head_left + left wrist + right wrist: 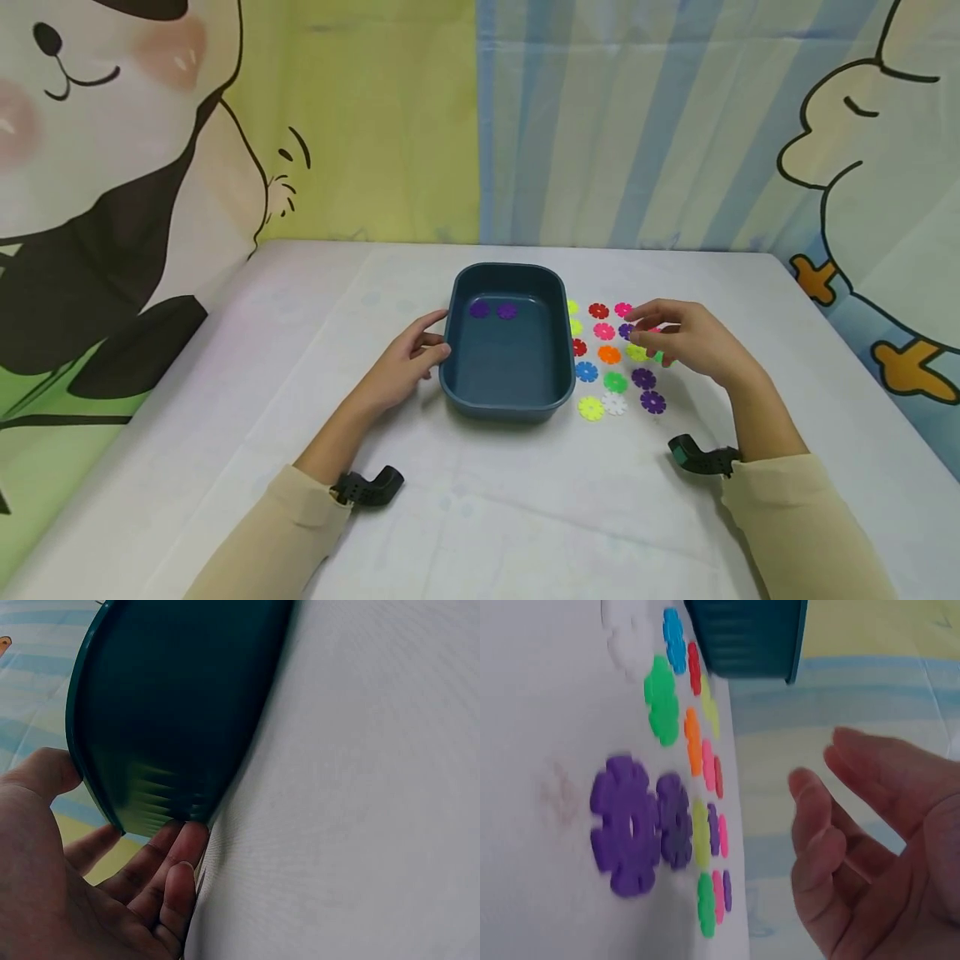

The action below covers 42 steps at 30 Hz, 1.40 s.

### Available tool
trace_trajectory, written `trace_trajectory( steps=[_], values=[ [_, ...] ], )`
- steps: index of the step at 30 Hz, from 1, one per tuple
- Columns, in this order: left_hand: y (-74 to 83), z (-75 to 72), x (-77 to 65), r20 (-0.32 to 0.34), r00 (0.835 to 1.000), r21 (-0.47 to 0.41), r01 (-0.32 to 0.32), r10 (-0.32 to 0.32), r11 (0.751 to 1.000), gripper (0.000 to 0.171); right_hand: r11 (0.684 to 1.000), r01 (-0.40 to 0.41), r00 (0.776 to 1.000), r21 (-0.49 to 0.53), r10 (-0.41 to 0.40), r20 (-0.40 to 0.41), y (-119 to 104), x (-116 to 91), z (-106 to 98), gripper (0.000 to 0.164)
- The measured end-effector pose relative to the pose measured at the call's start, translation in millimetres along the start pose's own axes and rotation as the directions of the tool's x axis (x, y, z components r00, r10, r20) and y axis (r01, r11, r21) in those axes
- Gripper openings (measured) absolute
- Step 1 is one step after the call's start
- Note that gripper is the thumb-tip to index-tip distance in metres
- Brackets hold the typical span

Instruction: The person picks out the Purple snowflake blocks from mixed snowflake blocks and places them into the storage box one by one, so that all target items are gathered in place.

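Observation:
A dark blue-green rectangular bin [510, 367] stands on the table with two purple notched discs [507, 311] lying inside, toward its far end. My left hand [408, 358] touches the bin's left side, thumb and fingertips spread along the rim and outer wall; the left wrist view shows the fingers [187, 847] low against that wall. To the right of the bin, my right hand [686, 337] hovers over flower-shaped plastic discs, fingers bent loosely. In the right wrist view a gap shows between thumb and fingertips, with nothing held. The nearest discs there are purple [626, 825].
Several more discs in red, pink, orange [609, 355], blue [587, 372], green, yellow [591, 408] and white [614, 404] lie flat beside the bin's right wall. A white cloth covers the table [480, 517]. Cartoon-printed curtains [390, 125] hang behind and at both sides.

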<state>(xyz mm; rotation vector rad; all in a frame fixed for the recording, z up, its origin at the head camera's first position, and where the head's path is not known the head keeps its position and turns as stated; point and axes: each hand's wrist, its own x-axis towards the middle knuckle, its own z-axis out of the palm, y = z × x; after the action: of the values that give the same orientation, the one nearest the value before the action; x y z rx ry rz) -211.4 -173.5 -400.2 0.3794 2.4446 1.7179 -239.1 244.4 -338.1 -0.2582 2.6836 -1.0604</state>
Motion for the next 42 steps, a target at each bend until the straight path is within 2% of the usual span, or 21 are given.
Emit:
trace_trajectory(
  steps=[6,12,17,24,33,42],
  values=[
    [-1.3,0.6,-1.8,-0.006,1.000,0.000,-0.002,0.002,1.000,0.060,1.000,-0.003,0.995,-0.014,0.005,0.103,16,-3,-4,0.043],
    [-0.4,0.4,-1.1,0.000,1.000,-0.005,0.005,-0.005,1.000,0.060,0.998,-0.037,0.977,-0.059,0.048,0.207,28,-7,-7,0.041],
    [-0.4,-0.4,-0.3,0.000,1.000,0.001,0.006,-0.006,1.000,0.060,0.996,-0.029,0.966,-0.088,0.050,0.253,31,-7,-7,0.042],
    [-1.2,-0.2,-0.2,0.003,1.000,0.008,0.014,-0.014,1.000,0.060,0.990,-0.035,0.965,-0.136,0.069,0.252,32,-3,-3,0.038],
    [-0.5,0.6,0.0,0.002,1.000,0.011,0.013,-0.013,1.000,0.060,0.990,-0.060,0.965,-0.131,0.091,0.247,30,-3,1,0.030],
    [0.8,0.4,-0.3,0.005,1.000,0.005,0.016,-0.016,1.000,0.060,0.987,-0.065,0.965,-0.146,0.100,0.242,30,-4,-1,0.032]
  ],
)
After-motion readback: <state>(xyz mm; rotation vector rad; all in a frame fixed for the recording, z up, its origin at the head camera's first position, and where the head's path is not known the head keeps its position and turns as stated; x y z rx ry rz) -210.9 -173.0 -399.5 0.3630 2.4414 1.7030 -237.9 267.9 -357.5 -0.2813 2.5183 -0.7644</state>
